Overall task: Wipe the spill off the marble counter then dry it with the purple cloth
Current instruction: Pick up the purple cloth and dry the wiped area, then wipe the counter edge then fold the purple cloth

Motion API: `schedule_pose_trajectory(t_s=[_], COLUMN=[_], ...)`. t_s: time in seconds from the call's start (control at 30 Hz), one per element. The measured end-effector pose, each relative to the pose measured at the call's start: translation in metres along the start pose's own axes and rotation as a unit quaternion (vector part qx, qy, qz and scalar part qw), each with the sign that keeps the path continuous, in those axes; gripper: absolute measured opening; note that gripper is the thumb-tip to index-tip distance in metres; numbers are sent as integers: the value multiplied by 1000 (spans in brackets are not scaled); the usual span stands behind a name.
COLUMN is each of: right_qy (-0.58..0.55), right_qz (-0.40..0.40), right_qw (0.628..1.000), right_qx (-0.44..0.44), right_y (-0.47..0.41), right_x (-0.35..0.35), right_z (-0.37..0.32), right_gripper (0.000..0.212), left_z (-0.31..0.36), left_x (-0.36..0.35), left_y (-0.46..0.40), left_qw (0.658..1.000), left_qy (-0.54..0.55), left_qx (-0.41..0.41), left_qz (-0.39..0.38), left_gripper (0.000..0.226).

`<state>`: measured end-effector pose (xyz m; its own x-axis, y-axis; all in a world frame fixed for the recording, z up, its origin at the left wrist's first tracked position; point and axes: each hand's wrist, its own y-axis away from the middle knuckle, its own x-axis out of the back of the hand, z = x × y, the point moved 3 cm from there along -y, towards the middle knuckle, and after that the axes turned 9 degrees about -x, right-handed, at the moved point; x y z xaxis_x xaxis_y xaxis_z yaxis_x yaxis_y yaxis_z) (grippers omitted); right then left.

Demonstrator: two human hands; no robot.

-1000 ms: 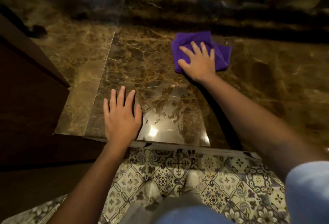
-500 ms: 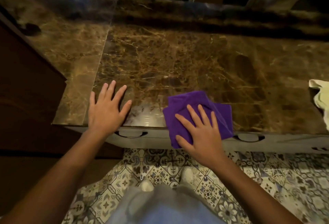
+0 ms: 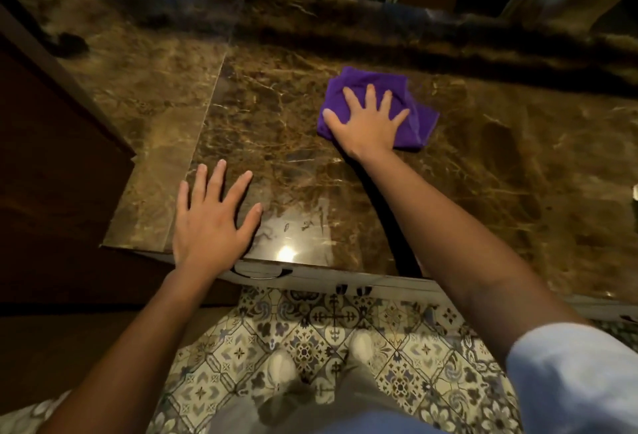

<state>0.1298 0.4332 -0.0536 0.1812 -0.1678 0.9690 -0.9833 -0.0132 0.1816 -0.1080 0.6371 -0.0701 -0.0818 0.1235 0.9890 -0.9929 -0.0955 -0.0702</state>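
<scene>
A brown marble counter point(image 3: 345, 171) veined in gold filled most of the view, with a darker raised ledge running along its far edge and a straight seam dividing off a lighter slab at the left. A bright glint of light showed on the polished stone near the front edge. Below the counter lay a patterned tile floor point(image 3: 345, 326), and a dark wooden cabinet point(image 3: 51, 175) stood at the far left.

The purple cloth point(image 3: 376, 88) lay folded on the counter, toward the far side and right of centre, close to the ledge. The right hand point(image 3: 369, 119) rested flat on top of it, fingers spread and extended, pressing down rather than clutching; the cloth stuck out beyond the fingertips and to the right of the palm.

The left hand point(image 3: 210, 223) lay palm down on bare marble at the near edge, fingers splayed, holding nothing, well apart from the cloth. A pale blue sleeve point(image 3: 569, 375) showed at the lower right.
</scene>
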Motion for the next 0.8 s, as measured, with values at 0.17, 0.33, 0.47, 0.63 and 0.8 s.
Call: schedule_pose_trajectory(t_s=[0.17, 0.33, 0.47, 0.63, 0.8], right_qy=[-10, -81, -132, -151, -289], right_qz=[-8, 69, 109, 101, -93], right_qw=[997, 987, 975, 972, 952], right_qx=[79, 123, 145, 151, 36], right_y=[56, 149, 209, 262, 279], right_x=[-14, -32, -38, -31, 13], right_z=[-24, -12, 14, 55, 81], right_gripper=[74, 61, 52, 46, 43], left_z=[0, -1, 0, 0, 29], left_x=[-1, 1, 2, 6, 30], left_y=[0, 3, 4, 8, 24], left_qw=[1000, 1000, 1000, 997, 970], left_qy=[9, 22, 19, 70, 235], left_qx=[4, 14, 2, 4, -53], left_qz=[-4, 4, -16, -22, -30], left_gripper=[65, 67, 66, 65, 51])
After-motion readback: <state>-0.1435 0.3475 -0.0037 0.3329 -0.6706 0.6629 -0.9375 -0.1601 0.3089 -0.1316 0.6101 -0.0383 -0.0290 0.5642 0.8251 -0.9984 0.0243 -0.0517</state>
